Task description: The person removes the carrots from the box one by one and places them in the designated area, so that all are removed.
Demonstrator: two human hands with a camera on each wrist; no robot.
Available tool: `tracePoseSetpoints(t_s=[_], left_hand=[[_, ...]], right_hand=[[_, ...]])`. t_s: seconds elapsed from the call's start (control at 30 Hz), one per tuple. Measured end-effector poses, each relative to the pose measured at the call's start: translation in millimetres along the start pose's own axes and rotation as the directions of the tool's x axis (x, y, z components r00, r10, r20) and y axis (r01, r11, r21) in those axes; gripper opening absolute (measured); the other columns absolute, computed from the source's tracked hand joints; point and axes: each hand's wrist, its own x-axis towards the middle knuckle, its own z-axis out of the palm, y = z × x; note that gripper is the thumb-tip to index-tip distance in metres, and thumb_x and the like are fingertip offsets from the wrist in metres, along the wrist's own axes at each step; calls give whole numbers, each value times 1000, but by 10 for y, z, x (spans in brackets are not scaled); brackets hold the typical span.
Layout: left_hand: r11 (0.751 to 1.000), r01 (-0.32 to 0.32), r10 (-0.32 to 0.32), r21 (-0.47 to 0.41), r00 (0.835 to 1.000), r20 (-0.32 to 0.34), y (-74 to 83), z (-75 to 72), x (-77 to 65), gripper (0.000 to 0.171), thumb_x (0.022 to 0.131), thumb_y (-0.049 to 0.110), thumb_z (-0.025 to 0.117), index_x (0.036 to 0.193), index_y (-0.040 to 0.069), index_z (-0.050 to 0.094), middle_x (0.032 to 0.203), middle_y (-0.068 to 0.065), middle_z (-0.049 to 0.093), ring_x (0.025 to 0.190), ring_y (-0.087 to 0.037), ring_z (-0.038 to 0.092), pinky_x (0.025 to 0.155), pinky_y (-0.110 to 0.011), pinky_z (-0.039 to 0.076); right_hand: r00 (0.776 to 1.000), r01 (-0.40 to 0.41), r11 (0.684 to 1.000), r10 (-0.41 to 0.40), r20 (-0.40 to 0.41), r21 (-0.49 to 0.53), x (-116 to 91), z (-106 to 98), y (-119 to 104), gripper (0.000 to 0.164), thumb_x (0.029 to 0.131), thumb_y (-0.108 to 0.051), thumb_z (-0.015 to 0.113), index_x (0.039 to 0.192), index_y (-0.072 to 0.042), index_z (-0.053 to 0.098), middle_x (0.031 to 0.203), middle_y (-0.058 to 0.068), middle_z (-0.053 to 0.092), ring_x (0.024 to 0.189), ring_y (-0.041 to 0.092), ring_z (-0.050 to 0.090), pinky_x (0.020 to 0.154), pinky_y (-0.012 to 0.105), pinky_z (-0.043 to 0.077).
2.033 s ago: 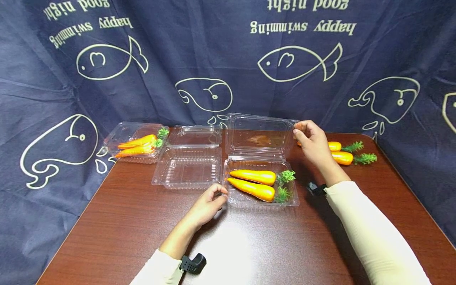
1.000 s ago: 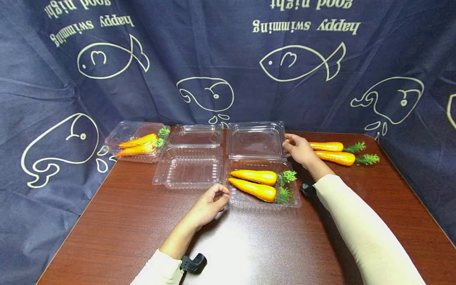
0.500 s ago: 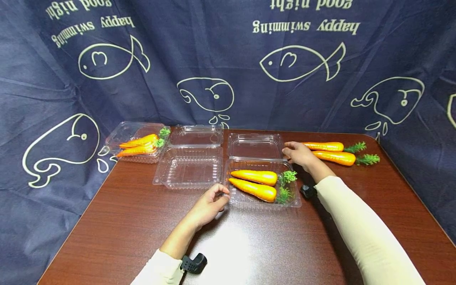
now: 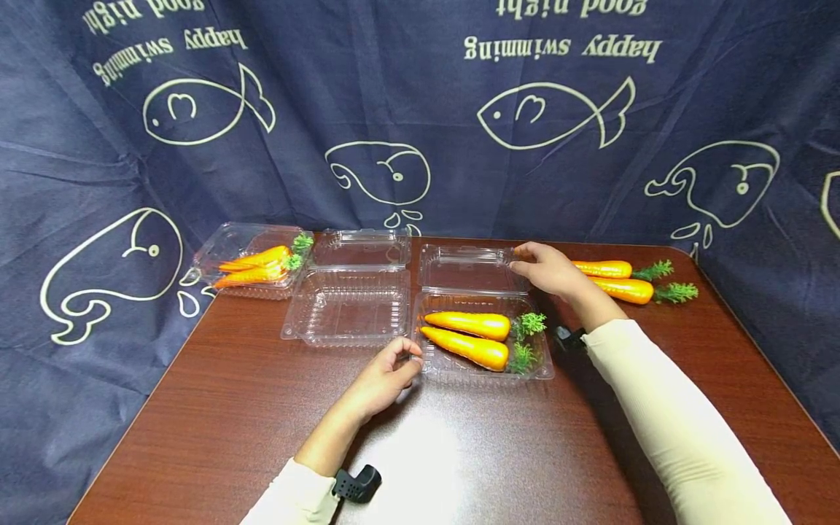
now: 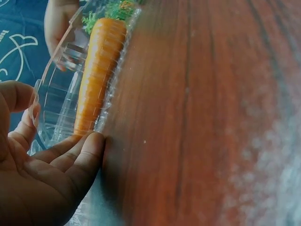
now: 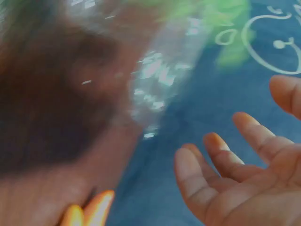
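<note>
two carrots (image 4: pixel 464 346) in open container (image 4: pixel 485 377)

Your spot reads as a staged tabletop corner, wrapped in printed fabric.
You've got a creased dark blue cloth (image 4: pixel 420 87) hanging behind and down both sides of your reddish-brown, wood-look table (image 4: pixel 216 408), so honestly I can't tell you what room it's in. The cartoon fish (image 4: pixel 554 117), whales (image 4: pixel 377 175) and upside-down "happy swimming" lettering (image 4: pixel 518 48) feel kinda homey, but your clear clamshell boxes (image 4: pixel 351 313), glossy carrots (image 4: pixel 469 324) and that black wristband (image 4: pixel 356 483) you're wearing say demo set-up.
</note>
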Motion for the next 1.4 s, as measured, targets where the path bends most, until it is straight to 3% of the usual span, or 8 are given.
tracePoseSetpoints(t_s=[0.3,0.57,0.77,0.97,1.4], left_hand=[[999,3,-4,42,1000,3,-5,-13,-4,14,99,17,57,110,9,56,89,-3,55,71,-16,51,61,-25,42],[1000,-12,12,16,1000,13,-6,-15,-6,15,98,15,56,111,6,55,96,-4,55,73,-17,52,66,-28,44],[1000,-6,5,7,1000,20,11,-15,-27,18,99,14,56,114,6,54,93,-2,53,71,-16,48,62,-26,40],[1000,-14,14,-12,1000,12,-17,1,-27,16,98,12,56,113,5,54,92,-2,52,70,-16,47,62,-24,39],[999,-21,21,-27,1000,4,-26,16,-22,15,97,9,55,111,3,54,86,-1,51,68,-17,46,60,-23,38]], right_hand=[[995,98,995,-98,35,-6,-116,-21,-334,42,100,-24,58,135,1,53,128,21,58,116,35,55,97,51,44],[962,182,983,-180,206,10,-186,74,-487,42,98,-22,62,132,1,56,125,19,61,115,34,57,98,49,43],[934,192,981,-174,313,-26,-201,192,-506,46,97,-26,64,134,1,55,128,18,61,116,33,57,99,50,43],[903,264,961,-215,372,-85,-207,296,-477,44,95,-26,65,129,1,58,124,16,63,109,29,59,96,47,44],[886,245,955,-150,439,-169,-174,427,-439,52,94,-29,67,136,-1,55,129,19,61,120,34,55,101,50,42]])
